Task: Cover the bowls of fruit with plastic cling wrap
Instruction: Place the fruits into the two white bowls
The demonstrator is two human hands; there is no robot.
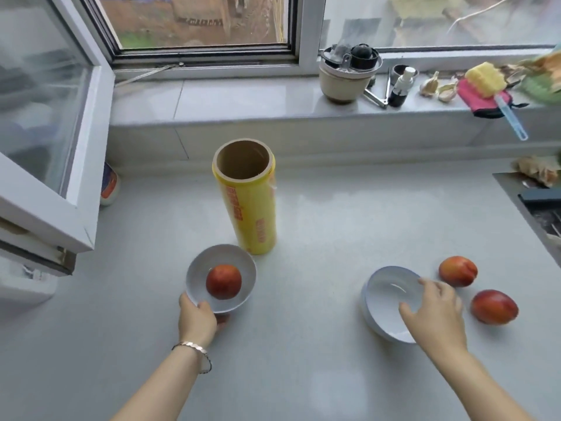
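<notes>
Head | bowl (194,268) hides left hand (197,319) fingers | right hand (437,314) grip unclear

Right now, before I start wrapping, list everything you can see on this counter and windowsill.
counter: one, pale grey, under the window
cling wrap roll: one, yellow, upright mid-counter
left bowl: one, white, holds one fruit
right bowl: one, white, empty, right of centre
fruit: three, red-orange; one in left bowl, two on counter beside right bowl
beige pot: one, on windowsill
small bottle: one, black and white, windowsill
garlic: some, pale, windowsill
sponge brush: one, yellow with blue handle, windowsill
left hand: grips left bowl's near rim
right hand: fingers spread on right bowl's rim
</notes>
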